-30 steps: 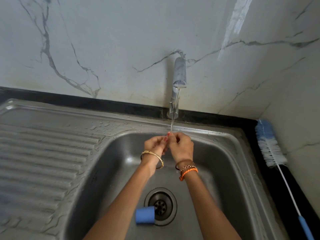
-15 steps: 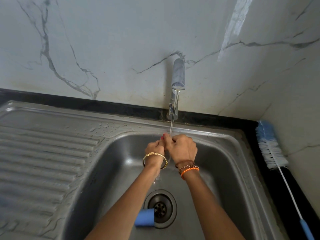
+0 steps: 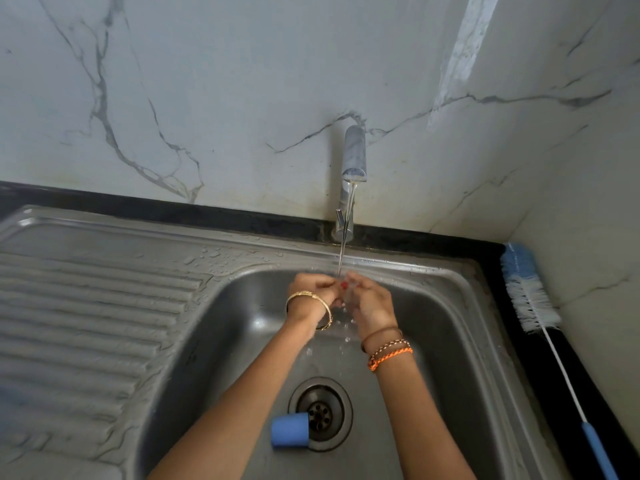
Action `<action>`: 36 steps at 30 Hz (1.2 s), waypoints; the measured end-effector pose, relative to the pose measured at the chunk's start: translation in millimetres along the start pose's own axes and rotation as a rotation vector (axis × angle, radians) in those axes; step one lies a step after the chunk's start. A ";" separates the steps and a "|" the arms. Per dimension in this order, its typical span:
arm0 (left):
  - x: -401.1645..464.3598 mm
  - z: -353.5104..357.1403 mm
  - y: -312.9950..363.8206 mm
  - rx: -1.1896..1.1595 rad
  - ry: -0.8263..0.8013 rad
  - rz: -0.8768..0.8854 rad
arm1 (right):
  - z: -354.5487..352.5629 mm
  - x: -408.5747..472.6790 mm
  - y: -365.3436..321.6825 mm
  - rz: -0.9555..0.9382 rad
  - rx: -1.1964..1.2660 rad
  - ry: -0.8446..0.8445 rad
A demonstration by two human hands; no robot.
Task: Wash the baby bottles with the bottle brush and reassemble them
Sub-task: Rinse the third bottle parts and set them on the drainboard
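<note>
Two hands meet under the thin stream from the chrome tap (image 3: 354, 157): the left hand (image 3: 311, 289) and right hand (image 3: 370, 299) curl round something small and clear, too blurred to name. A blue plastic cap (image 3: 289, 429) lies beside the round drain (image 3: 320, 412) in the steel sink (image 3: 460, 327). At far right, a bristly blue-and-white bottle brush (image 3: 530, 299) lies on the black counter.

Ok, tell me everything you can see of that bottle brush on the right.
The bottle brush lies untouched on the black counter strip right of the sink, beside the marble side wall. Its bristled head, blue at the tip and white below, points toward the back wall. A thin white stem runs toward the camera into a blue handle that leaves the frame. Neither hand touches it.
</note>
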State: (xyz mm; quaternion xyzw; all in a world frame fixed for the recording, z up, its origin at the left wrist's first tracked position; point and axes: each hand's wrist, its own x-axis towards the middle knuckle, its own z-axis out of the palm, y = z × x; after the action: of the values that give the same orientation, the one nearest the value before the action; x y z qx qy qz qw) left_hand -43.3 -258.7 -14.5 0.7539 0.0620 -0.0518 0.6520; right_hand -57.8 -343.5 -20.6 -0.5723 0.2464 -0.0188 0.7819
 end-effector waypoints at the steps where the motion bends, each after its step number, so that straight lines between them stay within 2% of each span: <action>1: 1.5 0.1 6.1 0.297 -0.036 0.119 | -2.7 -0.5 0.3 0.113 0.141 0.003; 3: -1.4 1.2 22.9 0.833 -0.137 0.292 | -7.1 -4.0 1.6 0.335 0.407 -0.009; 5: -6.3 3.7 35.2 1.007 -0.190 0.297 | -7.4 -7.3 0.6 0.413 0.488 -0.038; 7: -8.8 0.6 37.1 1.019 -0.147 0.279 | -4.0 -7.9 -5.3 0.376 0.389 -0.101; 9: -8.8 -7.7 29.8 0.880 -0.070 0.269 | 1.3 -11.4 -17.7 0.313 0.241 -0.194; 12: -15.2 -19.1 16.2 0.412 0.082 0.196 | 7.8 -13.0 -31.3 0.183 0.019 -0.267; 16: -30.9 -18.9 13.2 -0.115 0.066 -0.027 | 11.4 -15.5 -33.3 -0.001 -0.245 -0.209; 17: -31.8 -18.1 12.3 -0.157 0.055 -0.062 | 11.7 -17.5 -32.8 -0.021 -0.307 -0.216; 21: -39.9 -19.7 5.7 -0.047 -0.030 -0.104 | 4.2 -32.7 -31.0 -0.037 -0.501 -0.225; 25: -53.7 -29.7 1.0 -0.148 -0.132 -0.148 | -9.2 -45.9 -31.1 -0.047 -0.596 -0.335; 27: -62.1 -35.2 2.8 -0.171 -0.175 -0.108 | -12.4 -53.0 -35.6 -0.049 -0.565 -0.371; 30: -73.8 -47.6 23.0 -0.205 -0.262 -0.051 | -15.6 -65.9 -54.9 -0.079 -0.355 -0.409; 33: -72.9 -62.3 40.8 -0.342 -0.263 0.031 | -19.9 -81.6 -77.6 -0.145 -0.122 -0.496; 36: -70.9 -73.5 28.7 -0.571 -0.252 -0.041 | -24.5 -84.7 -67.5 -0.113 0.258 -0.559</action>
State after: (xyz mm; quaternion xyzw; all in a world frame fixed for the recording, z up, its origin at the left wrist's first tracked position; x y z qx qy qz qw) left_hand -108.8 -191.9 35.4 0.5263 0.0078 -0.1387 0.8389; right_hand -125.1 -362.1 65.7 -0.4642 -0.0149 0.0647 0.8833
